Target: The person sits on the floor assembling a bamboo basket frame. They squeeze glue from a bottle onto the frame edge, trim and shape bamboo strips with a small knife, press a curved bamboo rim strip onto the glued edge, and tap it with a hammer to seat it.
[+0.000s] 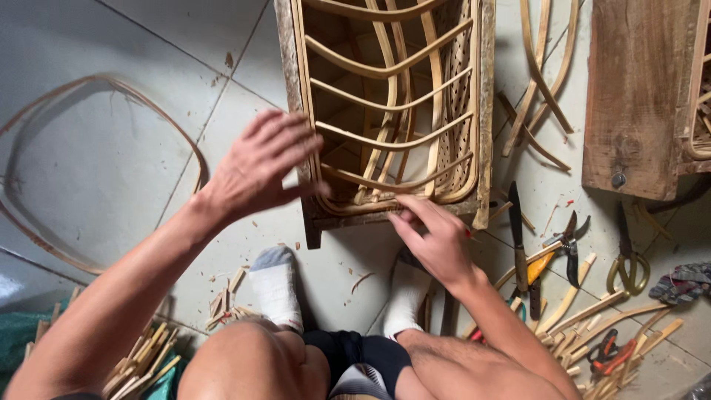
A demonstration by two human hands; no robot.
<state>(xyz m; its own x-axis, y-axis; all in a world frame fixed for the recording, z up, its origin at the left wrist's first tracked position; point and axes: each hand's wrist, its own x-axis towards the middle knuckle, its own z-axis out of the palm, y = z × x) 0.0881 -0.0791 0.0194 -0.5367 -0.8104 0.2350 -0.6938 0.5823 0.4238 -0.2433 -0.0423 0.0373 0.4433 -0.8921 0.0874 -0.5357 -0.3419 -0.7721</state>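
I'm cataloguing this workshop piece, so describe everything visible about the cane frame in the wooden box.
The cane frame is a pale, tan lattice of bent strips: curved crosswise ribs over long lengthwise ones, with a woven perforated panel along its right side. It sits inside a worn wooden box standing on the tiled floor, its top cut off by the picture edge. The left hand lies against its left edge, blurred; the right hand pinches its bottom rim.

Both bare forearms reach forward from the bent knees, the left hand raised with its back to the camera, fingers spread and pointing right, slightly blurred, while the right hand sits lower, palm down, its fingers pinched together and pointing up-left.
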